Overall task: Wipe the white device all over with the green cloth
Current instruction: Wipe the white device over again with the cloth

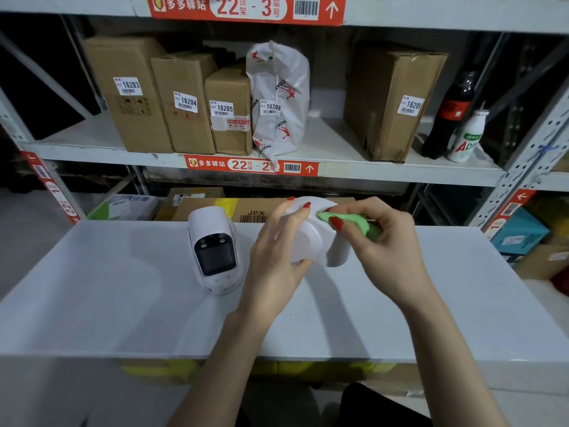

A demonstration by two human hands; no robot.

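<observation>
My left hand (pixel 278 257) grips the white device (pixel 320 238), lifted just above the white table (pixel 123 303), fingers curled over its far edge. My right hand (pixel 381 238) pinches the green cloth (pixel 354 221) against the device's top. Left of it stands a second white unit (pixel 214 249) with a dark screen.

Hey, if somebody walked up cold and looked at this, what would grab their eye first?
Probably the hands at the centre: the left hand grips a white device while the right hand pinches a green cloth against it. Next, a second white device with a dark screen standing just left on the white table, and the red shelf labels above.
</observation>
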